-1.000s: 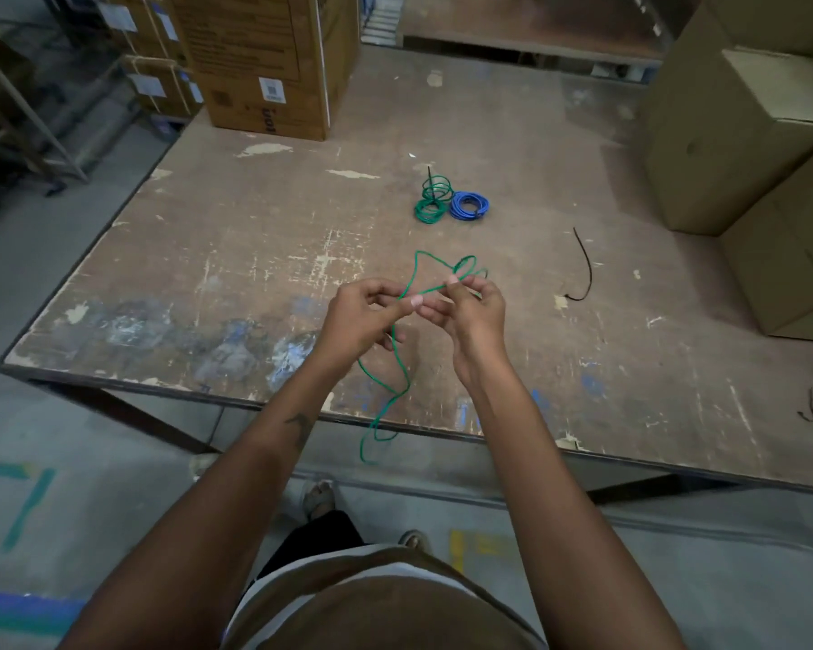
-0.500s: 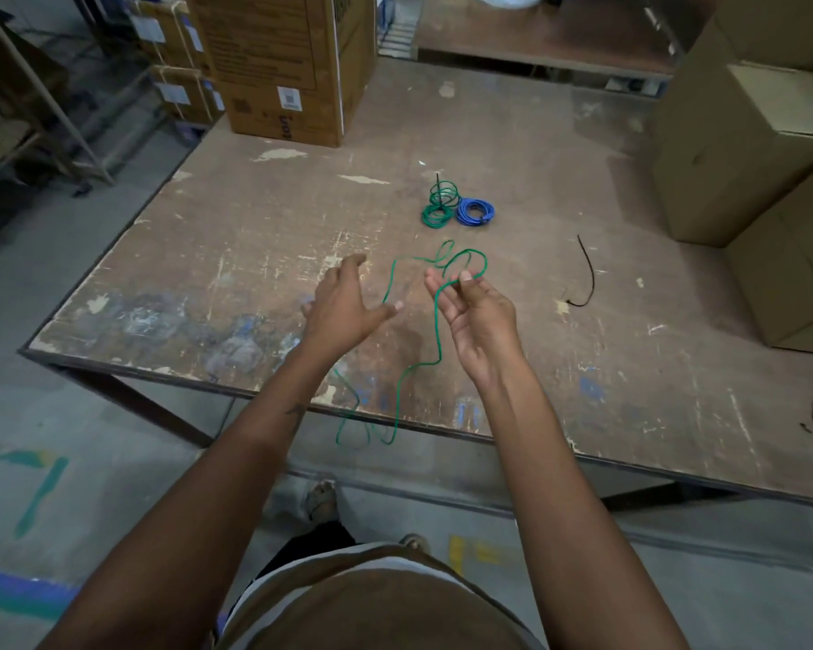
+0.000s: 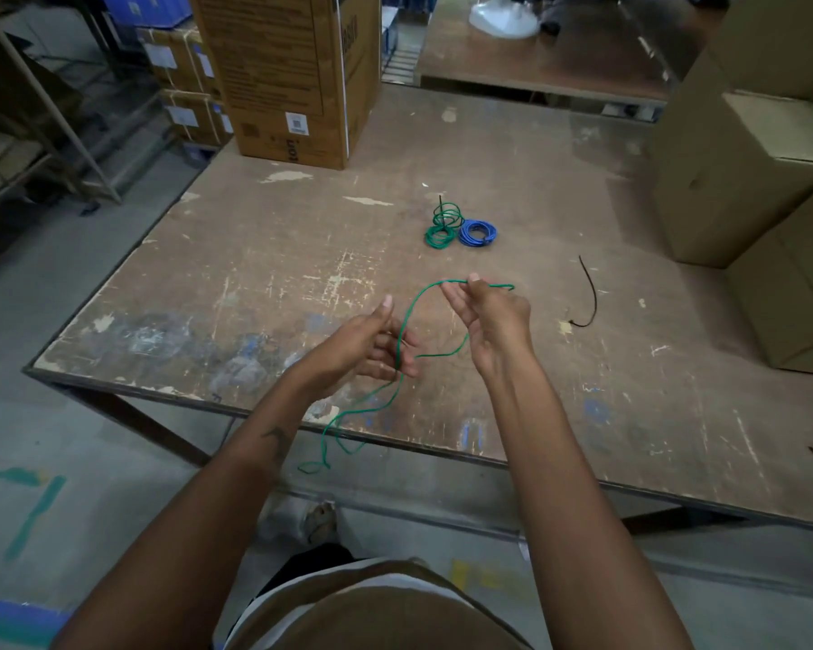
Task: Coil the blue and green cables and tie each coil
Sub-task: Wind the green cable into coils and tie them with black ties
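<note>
**Green cable strung between two hands above the counter**

The right hand (image 3: 491, 323) is up over the near part of the counter (image 3: 264, 283), thumb and fingertips pinching the green cable (image 3: 407, 321) close to its end, and a short tail pokes out to the right of the fingers. From that pinch the cable arcs left and drops toward the left hand (image 3: 364, 347). The left hand sits a little lower and to the left, palm turned inward, fingers loosely curled with the thumb raised. The cable runs down across those fingers, but whether they actually clamp it or it merely passes through them I cannot tell. A second strand loops from under the right palm back to the left fingertips. Below the left hand the cable trails down past the counter's front edge and hangs in a loose squiggle over the floor.

Farther back on the counter, well apart from the hands, lie two finished bundles: a green coil (image 3: 442, 229) with a few rings springing upward and a dark tie sticking out of it, and a blue coil (image 3: 477, 233) just beside it on the right, touching or nearly so. A loose black tie (image 3: 590, 297) lies curved on the counter to the right of the right hand. Cardboard boxes (image 3: 742, 180) stand at the right edge, and a tall carton (image 3: 292, 77) stands at the far left corner.
</note>
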`<move>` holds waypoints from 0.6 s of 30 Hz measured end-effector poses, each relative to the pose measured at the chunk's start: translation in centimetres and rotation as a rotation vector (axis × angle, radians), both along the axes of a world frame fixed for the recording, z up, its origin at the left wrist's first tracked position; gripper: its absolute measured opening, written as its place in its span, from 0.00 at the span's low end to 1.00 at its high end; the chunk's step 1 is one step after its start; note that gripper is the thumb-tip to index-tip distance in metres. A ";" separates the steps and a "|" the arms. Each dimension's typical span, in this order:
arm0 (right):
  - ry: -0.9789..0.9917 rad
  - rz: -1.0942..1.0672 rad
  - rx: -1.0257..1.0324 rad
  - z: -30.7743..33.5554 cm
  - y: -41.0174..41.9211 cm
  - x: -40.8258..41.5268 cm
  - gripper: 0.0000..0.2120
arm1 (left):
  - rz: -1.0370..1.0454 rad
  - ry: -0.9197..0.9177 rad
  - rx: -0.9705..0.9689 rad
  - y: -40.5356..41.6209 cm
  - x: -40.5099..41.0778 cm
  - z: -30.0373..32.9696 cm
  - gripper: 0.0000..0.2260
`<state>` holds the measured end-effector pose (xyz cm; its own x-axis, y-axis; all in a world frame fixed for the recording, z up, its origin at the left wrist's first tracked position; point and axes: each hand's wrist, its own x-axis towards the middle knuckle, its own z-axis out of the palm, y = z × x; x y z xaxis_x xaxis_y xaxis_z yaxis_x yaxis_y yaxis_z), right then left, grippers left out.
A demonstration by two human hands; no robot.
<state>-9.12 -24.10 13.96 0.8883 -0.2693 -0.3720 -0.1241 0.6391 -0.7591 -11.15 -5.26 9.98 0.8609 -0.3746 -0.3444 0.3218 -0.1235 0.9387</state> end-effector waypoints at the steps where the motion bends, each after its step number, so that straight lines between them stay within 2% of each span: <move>1: 0.003 -0.018 -0.009 -0.1 -0.4 0.1 0.05 | 0.007 -0.030 0.028 0.4 0.2 -0.1 0.26; 4: 0.017 -0.060 -0.007 -0.4 -1.1 0.1 0.04 | 0.006 -0.178 0.145 1.6 1.4 -0.8 0.09; 6: 0.077 -0.042 -0.085 -1.1 -1.8 0.2 0.06 | 0.048 -0.257 0.157 2.0 2.2 -1.3 0.06; 7: 0.127 0.005 -0.237 -1.6 -2.2 0.2 0.10 | 0.098 -0.285 0.132 2.0 2.4 -1.1 0.07; 8: 0.195 0.104 -0.513 -1.7 -2.5 0.1 0.16 | 0.154 -0.306 0.100 1.9 2.5 -0.8 0.08; 10: 0.367 0.270 -1.270 -1.2 -2.9 -0.9 0.25 | 0.219 -0.351 0.070 1.3 2.7 0.0 0.10; 11: 0.406 0.261 -1.601 -0.7 -2.9 -1.4 0.26 | 0.221 -0.373 0.068 0.9 2.9 0.4 0.10; 12: 0.363 0.207 -1.795 0.1 -2.5 -1.8 0.24 | 0.207 -0.378 0.054 0.5 3.0 0.6 0.11; 13: 0.235 0.139 -1.880 1.0 -2.1 -2.1 0.21 | 0.187 -0.362 0.021 -0.1 3.2 0.9 0.11; 14: 0.036 0.106 -1.883 1.6 -1.7 -2.1 0.19 | 0.169 -0.336 -0.018 -0.7 3.4 1.2 0.11; 16: -0.264 0.249 -1.761 2.3 -1.1 -1.5 0.26 | 0.138 -0.289 -0.074 -1.8 3.8 2.0 0.11; 18: -0.305 0.429 -1.531 2.7 -0.7 -0.8 0.25 | 0.124 -0.276 -0.097 -2.5 4.3 2.9 0.09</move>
